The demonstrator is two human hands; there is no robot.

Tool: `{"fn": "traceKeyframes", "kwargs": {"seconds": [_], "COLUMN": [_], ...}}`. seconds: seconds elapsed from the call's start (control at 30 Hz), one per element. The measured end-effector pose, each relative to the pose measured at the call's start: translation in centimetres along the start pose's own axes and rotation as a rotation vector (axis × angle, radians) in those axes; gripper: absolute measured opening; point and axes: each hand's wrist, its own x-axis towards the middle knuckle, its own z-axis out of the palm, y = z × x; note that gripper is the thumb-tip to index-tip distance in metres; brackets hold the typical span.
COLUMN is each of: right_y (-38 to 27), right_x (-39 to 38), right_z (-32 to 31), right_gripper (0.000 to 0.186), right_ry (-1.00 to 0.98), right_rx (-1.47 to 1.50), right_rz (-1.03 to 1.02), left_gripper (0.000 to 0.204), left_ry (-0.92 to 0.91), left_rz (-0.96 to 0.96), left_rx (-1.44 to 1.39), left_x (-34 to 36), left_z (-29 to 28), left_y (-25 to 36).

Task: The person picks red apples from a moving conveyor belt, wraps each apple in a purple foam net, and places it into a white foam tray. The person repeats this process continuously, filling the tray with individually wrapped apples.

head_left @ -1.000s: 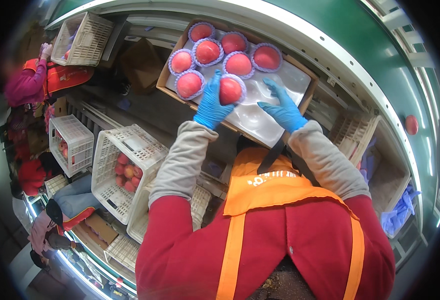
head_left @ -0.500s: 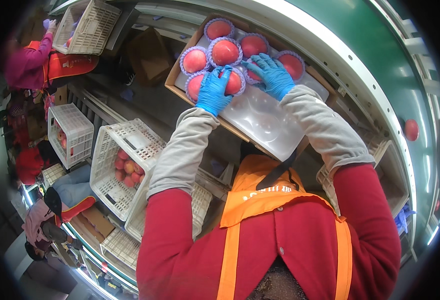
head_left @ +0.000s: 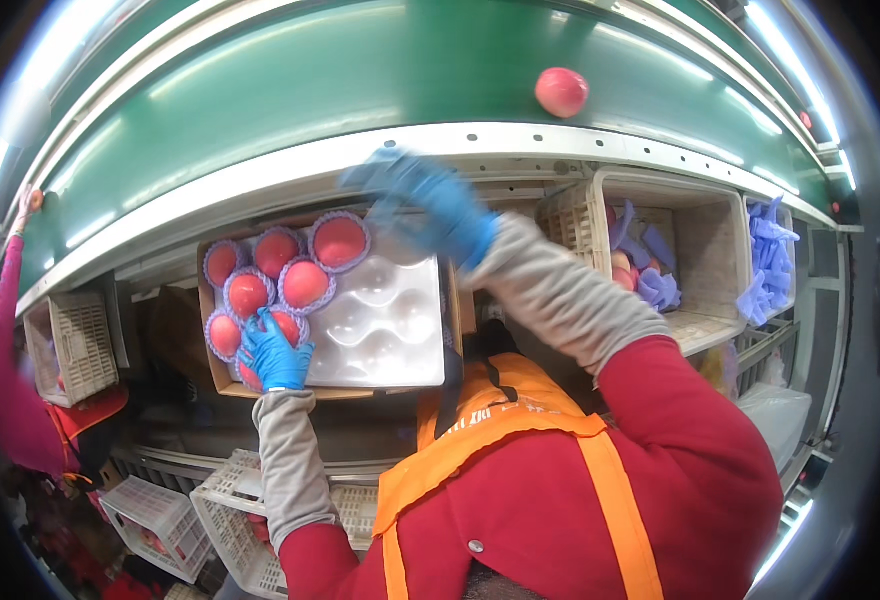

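Observation:
My left hand (head_left: 278,355), in a blue glove, has its fingers bent round a red apple (head_left: 286,324) in a purple foam net at the near side of a cardboard box (head_left: 335,394). Several more netted apples (head_left: 306,284) fill the left part of the box. A white moulded tray (head_left: 385,335) with bare hollows shows on the right. Over the box's far right corner and the conveyor's rim, my blue-gloved right hand (head_left: 430,205) is in mid-air, its fingers smeared by motion. Beyond it a loose apple (head_left: 561,92) lies on the green belt.
A white metal rail (head_left: 520,142) edges the green conveyor (head_left: 360,75). On the right stands a crate (head_left: 705,270) with apples and purple foam nets; more nets (head_left: 766,260) hang beside it. Plastic crates (head_left: 235,520) stand at lower left. Another person's sleeve (head_left: 5,330) reaches over the belt.
The view has turned toward the conveyor. My right hand has left the apples in the box and swung up toward the belt. My left hand remains at the near-side apple.

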Motion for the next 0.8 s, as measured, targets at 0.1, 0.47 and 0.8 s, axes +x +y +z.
{"fn": "traceKeyframes", "kwargs": {"seconds": [0.1,0.47,0.8], "right_y": [5.9,8.2,-5.8], "right_x": [-1.6,-8.7,-19.8], "right_z": [-10.0,-19.9,-31.9], "right_gripper": [0.086,0.084,0.095], "right_ry": [0.22,0.332,0.125], "right_rx": [-0.908,-0.113,-0.09], "right_rz": [0.402,0.391,0.531], "left_gripper": [0.091,0.077,0.07], "left_ry": [0.135,-0.369,-0.573], "left_rz": [0.14,0.347,0.712], "left_rx": [-0.206,-1.707,-1.6], "left_x": [0.5,-1.4,-5.7], "left_z": [-1.2,-10.0,-8.6], "left_y": [2.2,27.9,51.6]}}
